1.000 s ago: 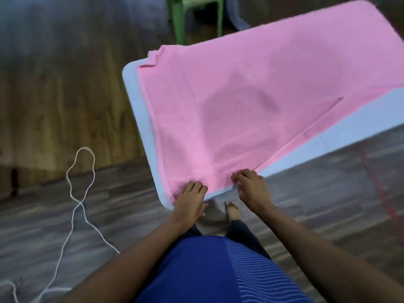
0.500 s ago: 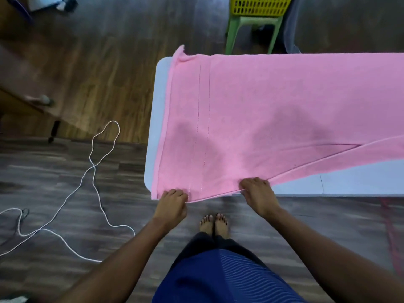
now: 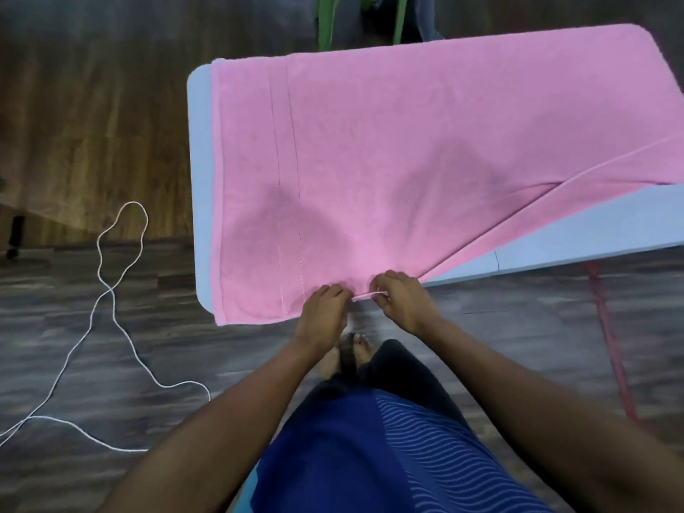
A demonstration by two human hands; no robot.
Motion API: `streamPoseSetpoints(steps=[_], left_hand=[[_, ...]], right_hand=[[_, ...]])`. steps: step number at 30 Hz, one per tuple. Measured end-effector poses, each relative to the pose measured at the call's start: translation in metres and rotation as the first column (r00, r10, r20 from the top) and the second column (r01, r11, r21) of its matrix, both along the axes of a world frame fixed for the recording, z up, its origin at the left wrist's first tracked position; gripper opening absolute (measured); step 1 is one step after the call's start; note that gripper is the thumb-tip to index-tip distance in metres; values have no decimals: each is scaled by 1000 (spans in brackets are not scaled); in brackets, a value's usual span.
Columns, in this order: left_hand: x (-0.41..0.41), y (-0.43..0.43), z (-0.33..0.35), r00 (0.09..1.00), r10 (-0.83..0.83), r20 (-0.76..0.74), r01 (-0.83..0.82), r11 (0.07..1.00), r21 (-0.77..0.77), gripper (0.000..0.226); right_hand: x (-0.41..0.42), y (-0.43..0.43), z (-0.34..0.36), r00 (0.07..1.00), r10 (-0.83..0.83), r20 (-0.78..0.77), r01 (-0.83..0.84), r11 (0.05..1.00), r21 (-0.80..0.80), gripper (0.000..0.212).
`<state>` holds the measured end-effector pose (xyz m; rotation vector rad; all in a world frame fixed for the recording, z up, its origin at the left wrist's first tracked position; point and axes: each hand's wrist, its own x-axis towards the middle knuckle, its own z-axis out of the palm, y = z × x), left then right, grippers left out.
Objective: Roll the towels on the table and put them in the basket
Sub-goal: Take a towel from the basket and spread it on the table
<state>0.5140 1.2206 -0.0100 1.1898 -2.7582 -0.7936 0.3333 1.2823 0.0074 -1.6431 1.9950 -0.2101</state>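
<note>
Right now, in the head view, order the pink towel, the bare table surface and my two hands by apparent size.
1. pink towel, covering most of the table.
2. bare table surface, strips at the left and near right.
3. left hand and right hand: they look alike, so tied.

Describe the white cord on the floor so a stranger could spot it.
Start at the pale table draped with the pink towel. On the floor left of it lies the white cord. It loops loosely, unlike the straight red strip on the right.
</note>
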Motion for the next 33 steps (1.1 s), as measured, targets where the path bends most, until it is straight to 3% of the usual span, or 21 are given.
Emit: streamPoseSetpoints(steps=[3,10,14,16,20,23,29,33], left_hand=[[10,6,3,1000,-21,-23,20,1000,-23,19],[12,13,1,998,47,29,-46,998,-30,19],[-20,29,6,922,312,231,-301,950,-82,28],[-55,47,9,932,317,175,-301,947,-113,37],[-150,87,12,990,130,-51,-134,987,-88,46],[-198,100,9,985,156,-76,-159,987,-34,34],[-209,111,4,961,260,-92,-260,966,13,21],[-203,112,7,955,291,-53,-291,957,16,22]], right_hand=[[-24,6,0,986,102,-129,-89,991,100,21],[-135,38,6,946,17,-324,-33,999,-42,22],[-170,61,1,974,66,-218,-76,996,-36,16],[-177,70,-5,990,87,-113,-93,994,-53,14],[-182,79,-7,996,85,30,-83,994,-68,13],[-191,79,-1,990,118,76,-112,991,-76,17],[-254,80,-1,961,265,-81,-260,963,72,21],[-307,86,-2,963,199,-181,-203,979,-5,20]])
